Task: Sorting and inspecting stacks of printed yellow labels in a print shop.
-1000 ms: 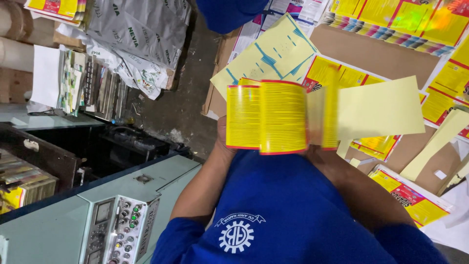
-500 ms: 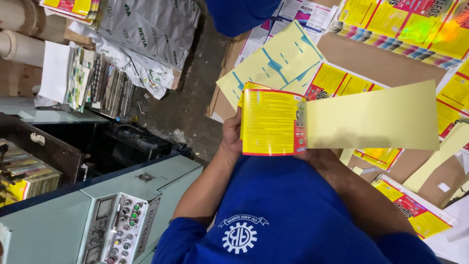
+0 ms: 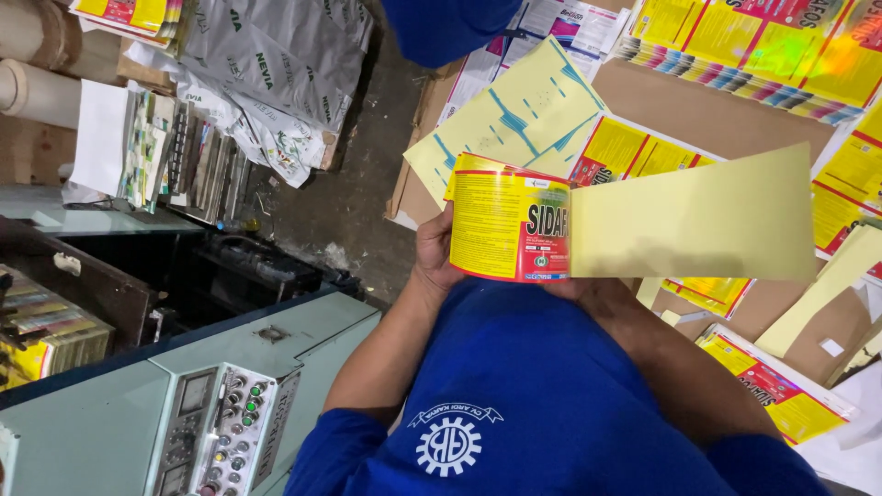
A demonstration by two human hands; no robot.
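A stack of yellow labels (image 3: 510, 230) is clamped by the left hand (image 3: 432, 253) at its left edge. The right hand (image 3: 597, 292) is tucked beneath; its grip cannot be told. A pale backing sheet (image 3: 689, 220) is fanned out rightward

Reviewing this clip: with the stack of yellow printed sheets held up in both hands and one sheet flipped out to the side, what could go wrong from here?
1. The left hand grips the stack of printed sheets only at its edge, in mid-air; sheets could slide out and fall among the loose sheets on the cardboard-covered floor.
2. The flipped sheet sticks out unsupported, so it may crease or tear.
3. The right hand is mostly hidden beneath the stack, so its hold cannot be judged.
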